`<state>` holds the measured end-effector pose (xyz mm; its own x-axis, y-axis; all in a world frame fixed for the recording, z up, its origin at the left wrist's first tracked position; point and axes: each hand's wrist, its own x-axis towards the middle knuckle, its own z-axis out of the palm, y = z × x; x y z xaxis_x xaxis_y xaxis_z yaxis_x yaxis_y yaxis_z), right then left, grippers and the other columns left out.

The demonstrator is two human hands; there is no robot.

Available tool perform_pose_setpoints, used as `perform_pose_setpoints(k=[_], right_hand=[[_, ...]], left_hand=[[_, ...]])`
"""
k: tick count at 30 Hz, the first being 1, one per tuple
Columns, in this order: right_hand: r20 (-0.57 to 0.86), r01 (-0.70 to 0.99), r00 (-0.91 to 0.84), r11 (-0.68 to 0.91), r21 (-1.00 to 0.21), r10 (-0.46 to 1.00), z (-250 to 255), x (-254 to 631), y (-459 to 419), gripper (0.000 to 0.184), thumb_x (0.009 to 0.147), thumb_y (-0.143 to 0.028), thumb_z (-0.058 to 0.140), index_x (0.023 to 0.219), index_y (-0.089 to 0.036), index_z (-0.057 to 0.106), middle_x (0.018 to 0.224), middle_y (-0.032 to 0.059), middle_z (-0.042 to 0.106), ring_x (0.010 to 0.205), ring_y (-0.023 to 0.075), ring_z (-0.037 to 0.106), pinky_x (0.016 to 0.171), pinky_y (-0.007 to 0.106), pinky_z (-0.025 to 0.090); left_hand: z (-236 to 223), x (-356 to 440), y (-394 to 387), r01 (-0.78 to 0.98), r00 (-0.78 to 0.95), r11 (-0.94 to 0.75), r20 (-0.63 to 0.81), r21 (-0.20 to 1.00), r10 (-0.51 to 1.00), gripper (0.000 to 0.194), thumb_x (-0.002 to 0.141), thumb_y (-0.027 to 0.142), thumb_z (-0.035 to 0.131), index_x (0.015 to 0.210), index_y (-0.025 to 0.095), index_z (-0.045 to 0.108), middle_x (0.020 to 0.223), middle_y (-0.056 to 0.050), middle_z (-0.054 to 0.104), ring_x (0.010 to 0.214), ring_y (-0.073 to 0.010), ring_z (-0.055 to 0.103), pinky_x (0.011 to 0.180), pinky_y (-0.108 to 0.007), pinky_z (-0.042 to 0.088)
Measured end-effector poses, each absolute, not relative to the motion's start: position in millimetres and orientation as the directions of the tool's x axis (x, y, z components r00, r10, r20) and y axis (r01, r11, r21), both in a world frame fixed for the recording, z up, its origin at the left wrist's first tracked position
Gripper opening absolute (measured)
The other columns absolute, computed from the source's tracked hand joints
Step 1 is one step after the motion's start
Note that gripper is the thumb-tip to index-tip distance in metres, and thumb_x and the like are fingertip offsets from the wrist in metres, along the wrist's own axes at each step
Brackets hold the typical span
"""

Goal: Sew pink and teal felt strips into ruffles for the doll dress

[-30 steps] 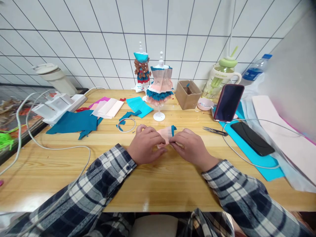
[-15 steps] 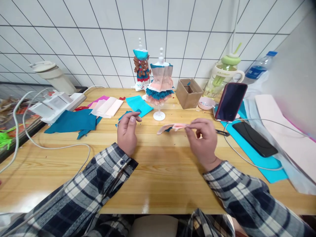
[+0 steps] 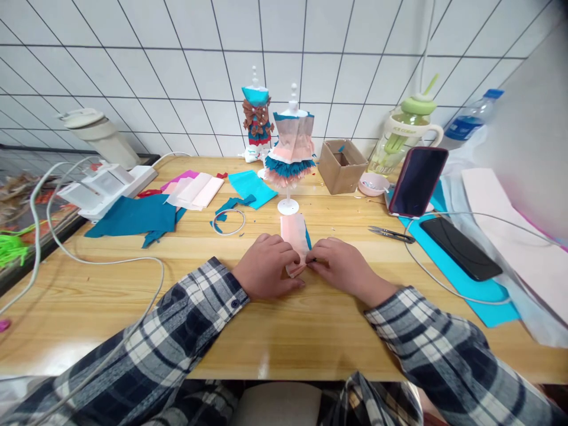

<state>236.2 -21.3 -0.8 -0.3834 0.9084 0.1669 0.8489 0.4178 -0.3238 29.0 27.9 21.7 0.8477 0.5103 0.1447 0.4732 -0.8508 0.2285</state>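
A strip of pink crepe paper (image 3: 293,232) with a teal layer along its right side lies on the wooden table. My left hand (image 3: 271,266) pinches its near left edge, where the paper is crumpled or folded. Across from it, my right hand (image 3: 341,265) grips the near right corner between thumb and fingers. Just beyond the strip stands a small white dress form (image 3: 288,206) wearing a pink and teal ruffled paper dress (image 3: 293,139). A thin white ring (image 3: 229,222) rests on teal scraps left of the strip.
Thread snips (image 3: 390,234) lie to the right, near a black phone (image 3: 461,247) on turquoise paper. Another phone (image 3: 417,180) stands upright. A cardboard box (image 3: 341,168), a pink bowl (image 3: 373,184) and a second dressed form (image 3: 257,121) are behind. Teal paper (image 3: 133,216) and a cable (image 3: 146,260) lie left.
The pink and teal strip, held up by my right hand before, now lies on the table. Both hands have come together at its near end, and the white ring is uncovered.
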Motion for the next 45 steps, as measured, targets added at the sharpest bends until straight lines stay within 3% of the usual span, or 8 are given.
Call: perform_pose_setpoints(k=[5, 10, 15, 20, 28, 33, 40, 45], right_hand=[[0.118, 0.866, -0.361, 0.38, -0.326, 0.925, 0, 236, -22, 0.011, 0.087, -0.022, 0.06, 0.089, -0.026, 0.07, 0.086, 0.0006, 0.068, 0.083, 0.0163, 0.06, 0.068, 0.027, 0.039], [0.113, 0.809, -0.358, 0.369, -0.457, 0.927, -3, 242, -21, 0.014, 0.088, -0.026, 0.06, 0.095, -0.028, 0.072, 0.093, -0.0006, 0.073, 0.085, 0.0164, 0.065, 0.069, 0.026, 0.042], [0.047, 0.783, -0.219, 0.204, -0.587, 0.975, -6, 244, -17, 0.018, 0.083, -0.02, 0.063, 0.096, -0.029, 0.072, 0.082, -0.0043, 0.074, 0.071, 0.0137, 0.065, 0.062, 0.024, 0.042], [0.072, 0.753, -0.258, 0.248, -0.61, 0.963, -7, 240, -11, 0.018, 0.083, -0.014, 0.06, 0.087, -0.026, 0.073, 0.084, -0.0018, 0.074, 0.075, 0.0141, 0.065, 0.066, 0.024, 0.043], [0.095, 0.819, -0.271, 0.282, -0.501, 0.958, -3, 233, -6, 0.019, 0.082, -0.013, 0.06, 0.083, -0.024, 0.074, 0.08, 0.0004, 0.069, 0.077, 0.0148, 0.062, 0.069, 0.024, 0.042], [0.077, 0.85, -0.244, 0.251, -0.463, 0.967, 0, 232, -4, 0.014, 0.08, -0.014, 0.063, 0.079, -0.023, 0.073, 0.077, 0.0009, 0.063, 0.07, 0.0132, 0.057, 0.064, 0.024, 0.039], [-0.01, 0.784, -0.186, 0.142, -0.604, 0.982, -11, 237, 0, 0.005, 0.077, -0.018, 0.066, 0.079, -0.022, 0.069, 0.068, -0.0035, 0.065, 0.058, 0.0099, 0.053, 0.053, 0.021, 0.034], [0.136, 0.631, -0.23, 0.255, -0.733, 0.963, -13, 247, -4, 0.011, 0.082, -0.021, 0.065, 0.088, -0.021, 0.074, 0.082, 0.0003, 0.07, 0.073, 0.012, 0.062, 0.067, 0.023, 0.046]], left_hand=[[19, 33, 24, 0.52, 0.831, -0.838, 0.126, 0.166, 0.541, 0.018, 0.087, 0.034, 0.056, 0.078, 0.022, 0.067, 0.079, -0.002, 0.069, 0.08, -0.02, 0.059, 0.073, -0.037, 0.031], [17, 34, 25, 0.566, 0.804, -0.801, 0.086, 0.197, 0.589, 0.017, 0.086, 0.03, 0.056, 0.078, 0.021, 0.067, 0.077, -0.003, 0.07, 0.08, -0.0205, 0.062, 0.071, -0.035, 0.033], [9, 29, 34, 0.561, 0.76, -0.702, 0.065, 0.438, 0.647, 0.01, 0.081, 0.029, 0.064, 0.088, 0.024, 0.068, 0.077, 0.002, 0.071, 0.072, -0.0156, 0.063, 0.068, -0.028, 0.038], [0, 24, 45, 0.493, 0.76, -0.597, 0.021, 0.632, 0.65, 0.014, 0.086, 0.032, 0.058, 0.089, 0.023, 0.069, 0.079, 0.003, 0.072, 0.068, -0.0123, 0.062, 0.061, -0.023, 0.041], [3, 31, 38, 0.561, 0.772, -0.758, 0.119, 0.334, 0.624, 0.013, 0.085, 0.023, 0.056, 0.082, 0.021, 0.068, 0.083, -0.003, 0.068, 0.079, -0.0182, 0.06, 0.072, -0.031, 0.042], [8, 32, 32, 0.562, 0.78, -0.808, 0.211, 0.176, 0.589, 0.012, 0.087, 0.025, 0.056, 0.091, 0.02, 0.066, 0.089, -0.005, 0.066, 0.085, -0.0214, 0.057, 0.074, -0.035, 0.04], [16, 30, 36, 0.396, 0.907, -0.918, 0.148, 0.012, 0.393, 0.024, 0.092, 0.027, 0.051, 0.082, 0.021, 0.071, 0.081, -0.003, 0.069, 0.084, -0.0187, 0.058, 0.078, -0.035, 0.036], [17, 30, 39, 0.409, 0.902, -0.913, 0.153, 0.001, 0.404, 0.023, 0.091, 0.025, 0.05, 0.082, 0.022, 0.071, 0.081, -0.003, 0.07, 0.088, -0.0192, 0.058, 0.085, -0.038, 0.034]])
